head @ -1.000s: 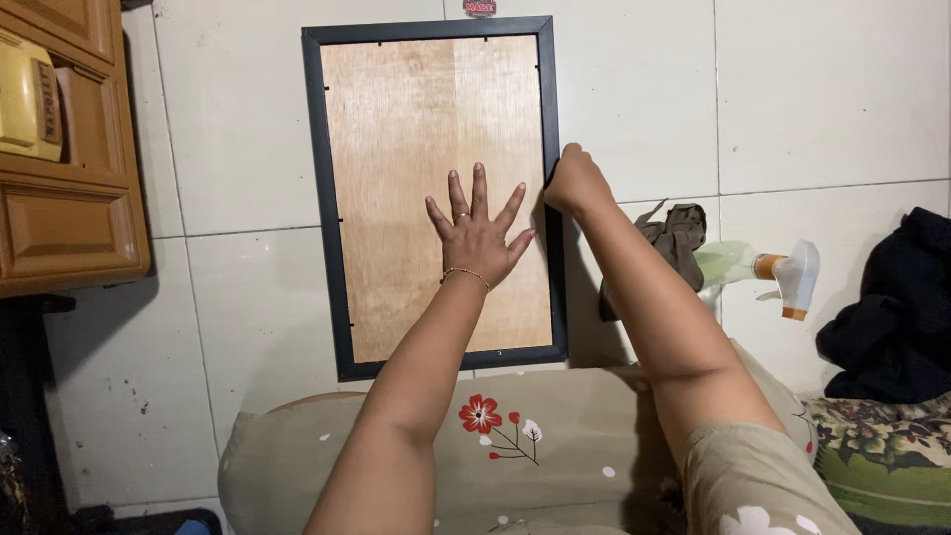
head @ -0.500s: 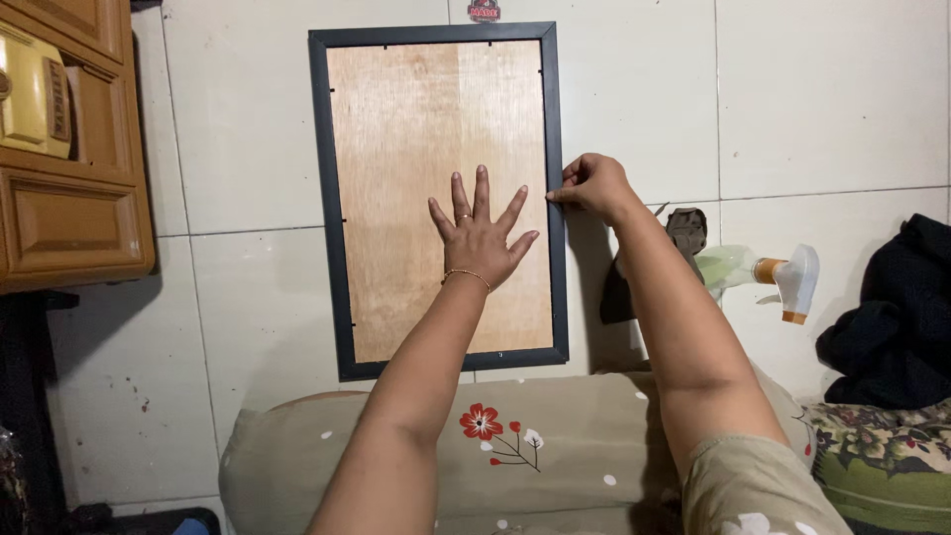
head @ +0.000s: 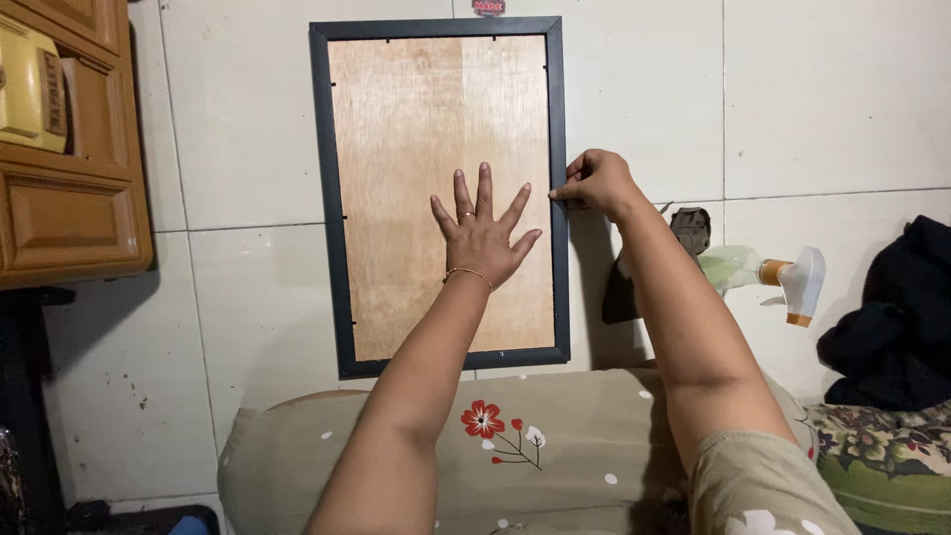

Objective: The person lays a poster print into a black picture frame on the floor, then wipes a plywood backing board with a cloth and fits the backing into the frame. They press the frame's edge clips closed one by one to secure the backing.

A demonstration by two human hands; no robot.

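Picture frame (head: pixel 441 193), face down on the tiled floor (head: pixel 248 129): under left hand (head: pixel 480 230), spread flat on the plywood backing (head: pixel 416 129); right hand (head: pixel 592 181) pinching the dark right rail. Probably stiff, light, glass-fronted; best gripped by opposite rails. Spray bottle (head: pixel 768 272) right of the hands.

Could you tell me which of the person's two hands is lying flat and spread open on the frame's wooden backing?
The left hand, palm down on the wooden backing; the right hand pinches the frame's dark right edge.
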